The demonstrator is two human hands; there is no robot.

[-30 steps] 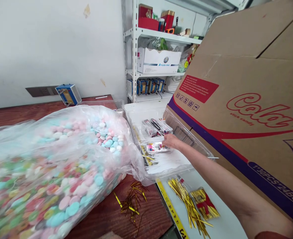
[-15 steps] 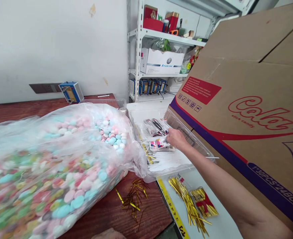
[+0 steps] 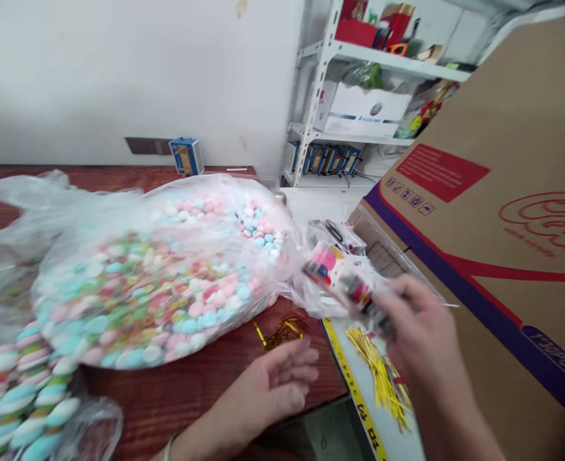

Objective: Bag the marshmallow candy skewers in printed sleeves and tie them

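My right hand point(image 3: 421, 333) grips a stack of printed clear plastic bags point(image 3: 328, 266), white with pink and dark blue marks, blurred by motion. It is held over the near side of a clear plastic bin point(image 3: 388, 250). Below it, gold twist ties point(image 3: 376, 378) lie on the white surface. My left hand point(image 3: 268, 390) is open and holds nothing, fingers stretched to the right above the red-brown table's near edge. Just beyond its fingers is a small heap of gold ties point(image 3: 287, 330). A big clear bag of pastel candies point(image 3: 167, 288) lies to the left.
A large cardboard carton point(image 3: 455, 256) rises along the right side. Rows of stacked striped candies point(image 3: 32, 397) sit at lower left. A small blue box point(image 3: 186, 157) stands by the wall. White metal shelving point(image 3: 359, 134) with boxes is at the back.
My right hand has lifted the stack of bags out of the bin and brought it nearer. My left hand has come up into view from the bottom edge. The view has swung left.
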